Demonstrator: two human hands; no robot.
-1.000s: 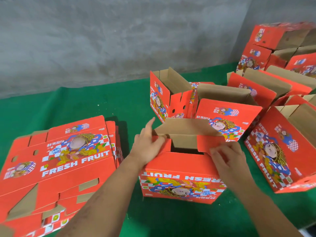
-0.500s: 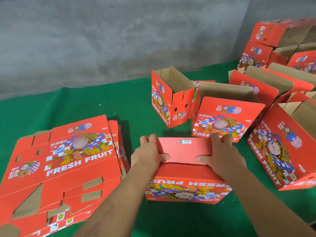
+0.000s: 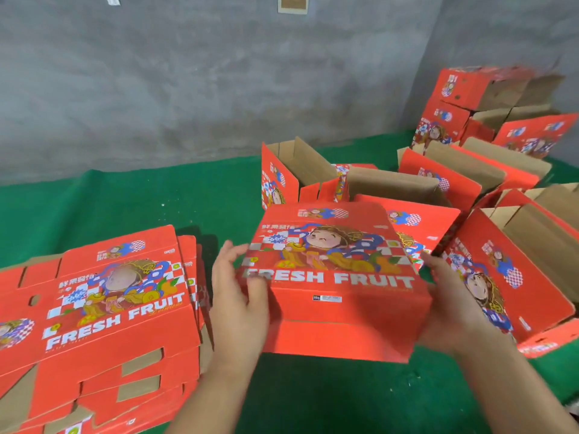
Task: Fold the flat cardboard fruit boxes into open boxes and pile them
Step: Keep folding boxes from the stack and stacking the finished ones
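A folded red "FRESH FRUIT" box (image 3: 332, 277) is held up between my hands, tipped so that its closed bottom faces me and its printed side faces up. My left hand (image 3: 238, 296) holds its left edge, thumb on the printed face. My right hand (image 3: 448, 311) holds its right side, the fingers hidden behind the box. A stack of flat unfolded boxes (image 3: 103, 308) lies on the left of the green mat (image 3: 131, 208).
Several folded open boxes (image 3: 404, 189) stand and lie behind and to the right; a large one (image 3: 513, 277) is close beside my right hand. More boxes (image 3: 470, 98) are piled in the far right corner against the grey wall (image 3: 188, 89).
The bottom flaps went from open to closed flat. The box has since been lifted and turned over, so the printed side now faces up the right way round.
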